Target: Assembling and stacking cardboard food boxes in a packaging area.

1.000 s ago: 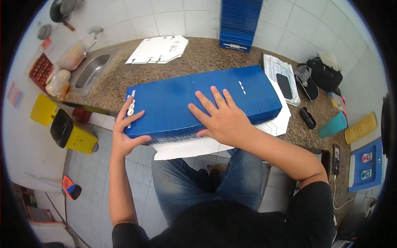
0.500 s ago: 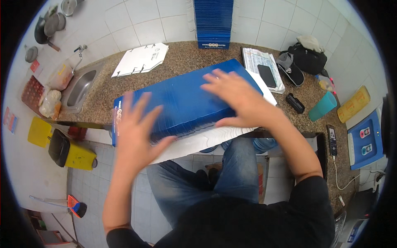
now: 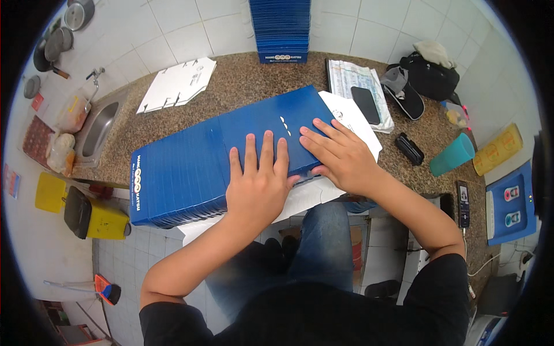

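A long stack of blue printed card pieces (image 3: 179,167) lies slantwise across the counter's front edge, its layered edges showing along the near side. Underneath, white card sheets (image 3: 346,112) stick out at the right and along the front. My left hand (image 3: 259,181) rests flat near the middle of the stack, fingers stretched forward and thumb pointing right. Close beside it, my right hand (image 3: 340,153) lies on the stack's right part with fingers extended toward the upper left. Its thumb sits at the near edge. Neither hand grips anything.
Against the tiled wall stands another tall blue stack (image 3: 281,34). White card sheets (image 3: 176,86) lie at the back left, near the sink (image 3: 101,130). To the right are a phone (image 3: 365,105) on papers, a cap (image 3: 407,98), a black stapler-like object (image 3: 410,148) and a teal cup (image 3: 453,155).
My left hand has moved right from the stack's left end to its middle. My right hand has shifted slightly right and nearer. The left end of the stack now shows uncovered.
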Tool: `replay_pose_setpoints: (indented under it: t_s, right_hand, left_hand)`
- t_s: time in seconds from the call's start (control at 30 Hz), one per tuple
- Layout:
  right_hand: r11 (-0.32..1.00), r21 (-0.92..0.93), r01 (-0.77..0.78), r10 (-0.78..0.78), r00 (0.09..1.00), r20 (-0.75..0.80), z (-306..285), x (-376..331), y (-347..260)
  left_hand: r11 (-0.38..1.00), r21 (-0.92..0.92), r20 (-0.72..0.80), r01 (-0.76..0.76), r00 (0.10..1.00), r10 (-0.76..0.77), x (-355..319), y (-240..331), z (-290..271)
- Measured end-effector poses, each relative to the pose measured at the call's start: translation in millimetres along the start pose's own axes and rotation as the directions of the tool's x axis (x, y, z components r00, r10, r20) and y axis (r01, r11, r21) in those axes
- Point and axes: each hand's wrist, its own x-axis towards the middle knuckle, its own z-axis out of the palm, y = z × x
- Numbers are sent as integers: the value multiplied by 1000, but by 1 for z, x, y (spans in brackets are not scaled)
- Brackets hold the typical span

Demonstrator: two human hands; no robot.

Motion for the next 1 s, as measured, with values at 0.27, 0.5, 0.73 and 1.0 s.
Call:
replay_pose_setpoints:
  t_s: [0.27,0.5,0.73,1.0]
  right_hand:
    - [1000,2,-22,22,998,-57,3,1,-4]
    - [996,-87,-15,8,996,-85,-1,12,-5]
    - [912,407,-52,75,996,-39,-7,101,68]
    - [829,491,-268,173,957,231,47,132,107]
  left_hand:
    - [999,7,1,33,999,-33,4,6,2]
    - [998,65,-73,24,997,-19,6,3,4]
    - [928,-347,100,135,989,-106,94,-85,-25]
    - [888,-344,358,305,917,-177,110,-112,37]
